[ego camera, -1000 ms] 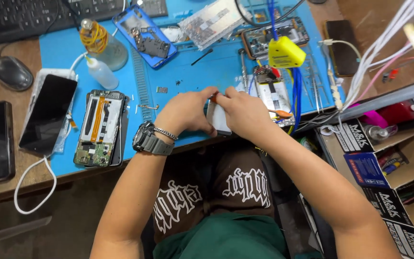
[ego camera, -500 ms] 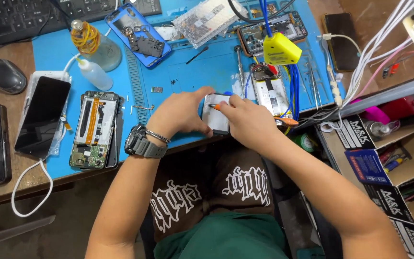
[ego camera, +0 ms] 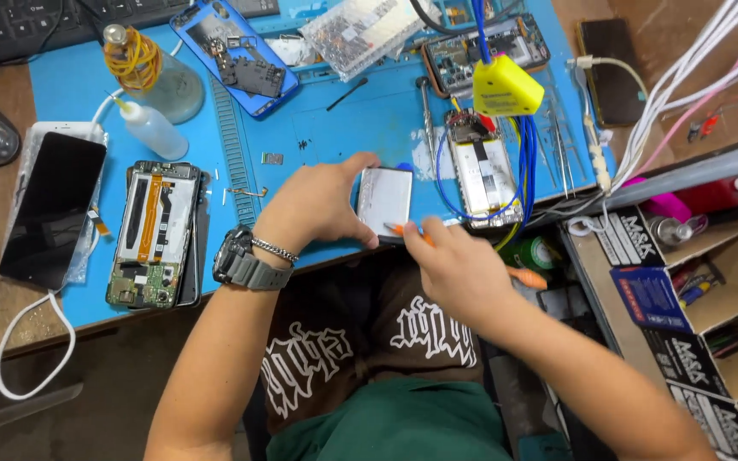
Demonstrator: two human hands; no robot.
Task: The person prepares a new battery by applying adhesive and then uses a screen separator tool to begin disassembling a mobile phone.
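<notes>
Both bare arms reach up from the person's lap toward the silver phone part [ego camera: 384, 203]. The left hand [ego camera: 318, 205] curls over that part's left edge, thumb and fingers bent, a watch on its wrist. The right hand [ego camera: 454, 265] sits just below the part, fingers closed tight.

Grey wristwatch [ego camera: 237, 260], chain bracelet [ego camera: 275, 251]

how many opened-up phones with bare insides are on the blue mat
4: green-board phone with orange ribbon at left, blue phone frame at top, dark phone behind the yellow box, wired phone at right. More may be hidden.
</notes>
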